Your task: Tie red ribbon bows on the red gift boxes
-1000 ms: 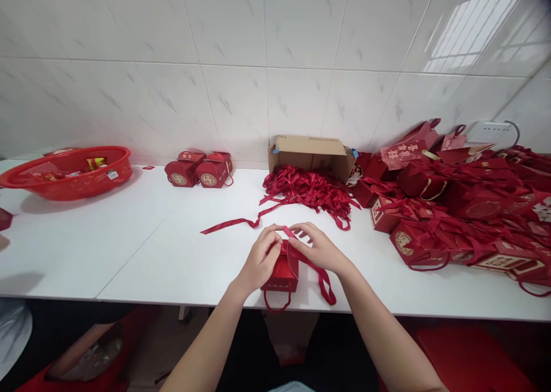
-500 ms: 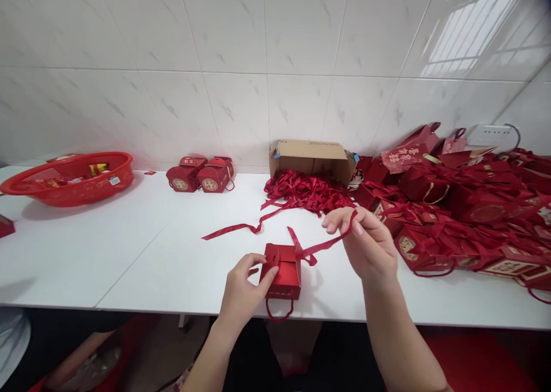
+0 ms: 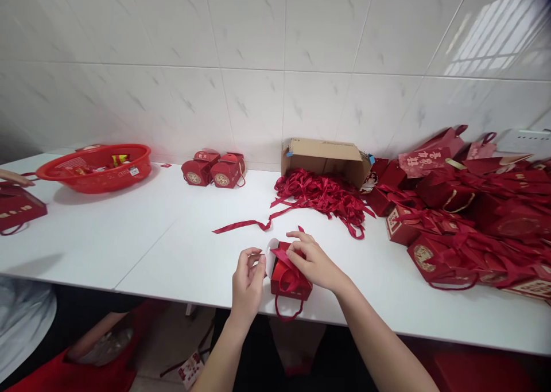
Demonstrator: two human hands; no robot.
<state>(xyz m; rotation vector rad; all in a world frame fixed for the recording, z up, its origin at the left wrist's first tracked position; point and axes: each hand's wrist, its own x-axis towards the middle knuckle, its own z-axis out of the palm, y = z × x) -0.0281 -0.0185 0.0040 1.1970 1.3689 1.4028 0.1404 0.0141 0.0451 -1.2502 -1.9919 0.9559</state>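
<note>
A small red gift box (image 3: 297, 291) with a cord handle sits near the table's front edge. One of its side flaps (image 3: 271, 257) is lifted, so the pale inner face shows. My left hand (image 3: 249, 280) is closed, thumb and fingers pinching at that flap's edge. Across the box top runs a red ribbon (image 3: 282, 256), partly looped over the front. My right hand (image 3: 316, 261) is above the box with its thumb and fingers on the ribbon; its fingertips partly cover the ribbon and box.
Behind lies a heap of red ribbons (image 3: 318, 191) spilling from a cardboard box (image 3: 327, 149). Many red gift boxes (image 3: 447, 260) are piled at right. Two red boxes (image 3: 228, 171) and a red plastic basin (image 3: 99, 179) stand left. A person's hand (image 3: 15, 178) touches another box (image 3: 21, 205).
My right hand has come down and left with the ribbon, which now lies across the box top. My left hand has lifted the side flap. At far left a person's hand has appeared at a box.
</note>
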